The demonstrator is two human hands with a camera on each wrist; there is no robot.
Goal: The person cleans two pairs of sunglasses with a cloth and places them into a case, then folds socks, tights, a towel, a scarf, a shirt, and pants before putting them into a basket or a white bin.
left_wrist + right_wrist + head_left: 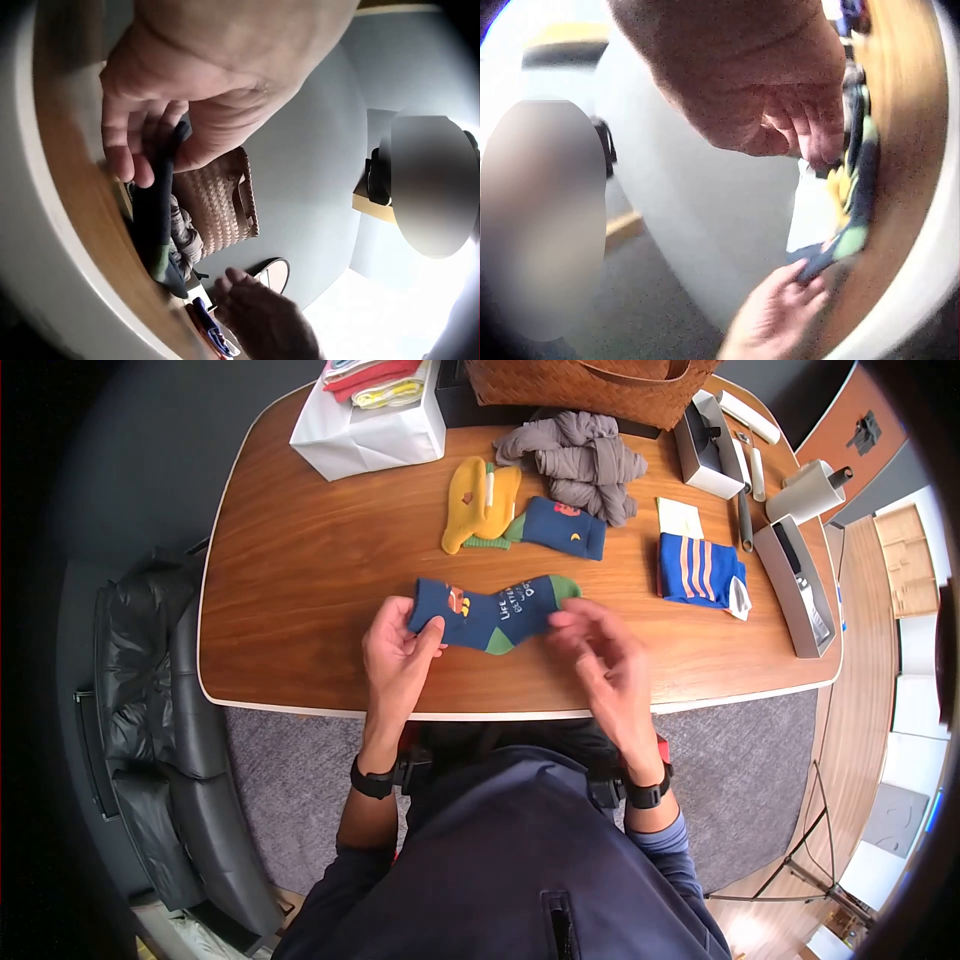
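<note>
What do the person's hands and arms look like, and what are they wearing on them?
The left hand and right hand are bare. Each wrist wears a black strap with a dark block on its inner side. The dark bluish sleeves stop short, leaving part of the forearms uncovered.

Dark navy top, black wrist gear

A dark navy top (480, 850) covers the torso, with a black zip (563, 932) at its near edge. The left sleeve (335, 880) looks dark, the right sleeve (680, 860) a lighter blue. A black left wristband (373, 780) and black right wristband (650, 794) match. The fingers (117, 142) are bare.
</note>
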